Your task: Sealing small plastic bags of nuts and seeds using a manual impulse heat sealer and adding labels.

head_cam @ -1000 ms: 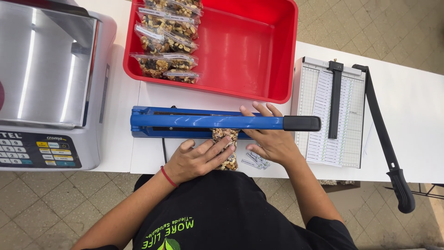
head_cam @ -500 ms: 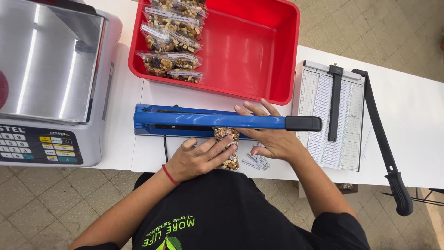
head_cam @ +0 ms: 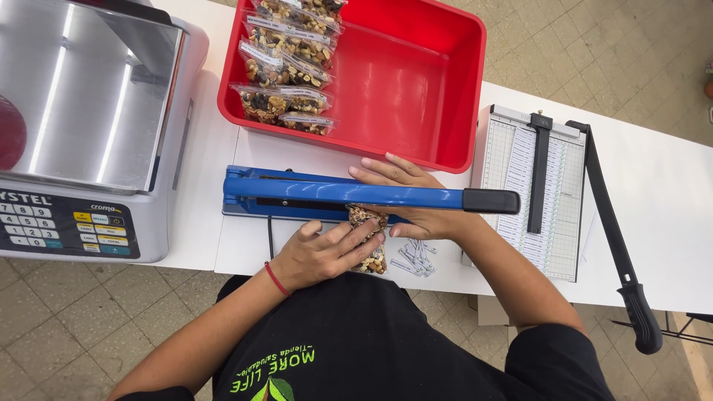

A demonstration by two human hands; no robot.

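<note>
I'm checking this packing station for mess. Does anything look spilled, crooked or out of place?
Nothing stands out. The filled bags lie stacked inside the red tray, and the small labels sit in a loose pile beside the bag of nuts.

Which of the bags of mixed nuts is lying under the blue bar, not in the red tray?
The bag of nuts held by the left hand on the white table; the other bags all lie in the red tray.

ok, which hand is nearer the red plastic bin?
Right. The right hand lies across the blue heat sealer's arm, its fingers close to the red plastic bin. The left hand stays on the sealer's near side, holding the clear bag of nuts.
</note>
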